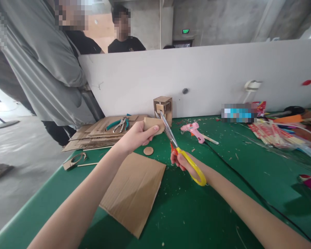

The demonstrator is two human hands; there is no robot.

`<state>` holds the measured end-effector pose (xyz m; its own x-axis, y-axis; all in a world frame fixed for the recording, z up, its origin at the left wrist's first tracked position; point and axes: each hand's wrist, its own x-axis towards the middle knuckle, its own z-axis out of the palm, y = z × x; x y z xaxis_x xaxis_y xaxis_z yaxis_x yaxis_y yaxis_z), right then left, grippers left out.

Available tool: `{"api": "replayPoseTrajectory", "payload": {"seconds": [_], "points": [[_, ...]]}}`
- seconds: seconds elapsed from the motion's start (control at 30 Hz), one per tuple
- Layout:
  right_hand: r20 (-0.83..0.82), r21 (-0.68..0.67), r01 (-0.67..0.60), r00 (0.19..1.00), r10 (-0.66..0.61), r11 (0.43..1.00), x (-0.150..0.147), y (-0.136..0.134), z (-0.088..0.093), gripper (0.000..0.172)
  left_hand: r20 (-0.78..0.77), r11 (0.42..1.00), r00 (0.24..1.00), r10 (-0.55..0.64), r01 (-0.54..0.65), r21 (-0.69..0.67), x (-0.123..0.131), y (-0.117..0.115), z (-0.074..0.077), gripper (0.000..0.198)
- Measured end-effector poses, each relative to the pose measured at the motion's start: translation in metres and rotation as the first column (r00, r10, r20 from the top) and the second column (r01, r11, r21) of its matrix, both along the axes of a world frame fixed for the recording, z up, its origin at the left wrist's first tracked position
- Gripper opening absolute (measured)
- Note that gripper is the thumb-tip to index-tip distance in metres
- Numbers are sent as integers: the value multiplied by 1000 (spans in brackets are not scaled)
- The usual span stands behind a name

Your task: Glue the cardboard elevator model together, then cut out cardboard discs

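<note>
My left hand [137,136] pinches a small piece of brown cardboard [154,124] above the green table [197,214]. My right hand [182,162] grips yellow-handled scissors [180,150], whose blades point up and left and meet the right edge of that piece. Below the hands, a small cardboard disc [148,150] and a large cardboard sheet [134,192] lie flat on the table.
A stack of cardboard with teal pliers [119,123] lies at the left rear. A small cardboard box [163,105] stands by the white partition. A pink glue gun [195,130] with a black cord, stick packets [272,133] and clutter sit right. People stand beyond the left edge.
</note>
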<state>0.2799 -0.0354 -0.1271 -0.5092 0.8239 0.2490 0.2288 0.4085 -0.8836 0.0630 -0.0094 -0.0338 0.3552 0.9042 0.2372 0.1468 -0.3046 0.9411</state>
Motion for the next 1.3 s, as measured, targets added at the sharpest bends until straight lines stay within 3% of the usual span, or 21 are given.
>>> {"api": "replayPoseTrajectory", "payload": {"seconds": [0.13, 0.5, 0.57, 0.7, 0.87, 1.03, 1.2, 1.3], "points": [[13, 17, -43, 999, 43, 999, -2, 0, -1, 62, -105, 998, 994, -35, 40, 46, -8, -4, 9, 42], [84, 16, 70, 994, -71, 997, -7, -9, 6, 56, -235, 997, 972, 2, 16, 75, -12, -9, 20, 41], [52, 27, 95, 994, -96, 995, -9, -8, 4, 56, -151, 999, 989, 8, -2, 42, -7, -9, 16, 40], [12, 44, 123, 992, -123, 991, -11, -7, 3, 54, 226, 999, 973, 45, -46, -3, 14, -8, -1, 38], [-23, 12, 166, 986, -166, 986, -16, -9, 1, 55, 264, 986, 958, 114, -141, 85, 36, -7, -21, 49], [-143, -118, 84, 984, -101, 989, -27, -14, -10, 64, 502, 982, 850, 156, -188, 12, 50, -10, -31, 39], [-225, -71, 116, 966, -129, 991, -31, -16, -14, 62, 413, 949, 878, 243, -303, 86, 52, -17, -32, 49], [-202, -55, 114, 972, -123, 992, -29, -16, -7, 60, 398, 946, 883, 250, -310, 93, 44, -16, -27, 49]]}}
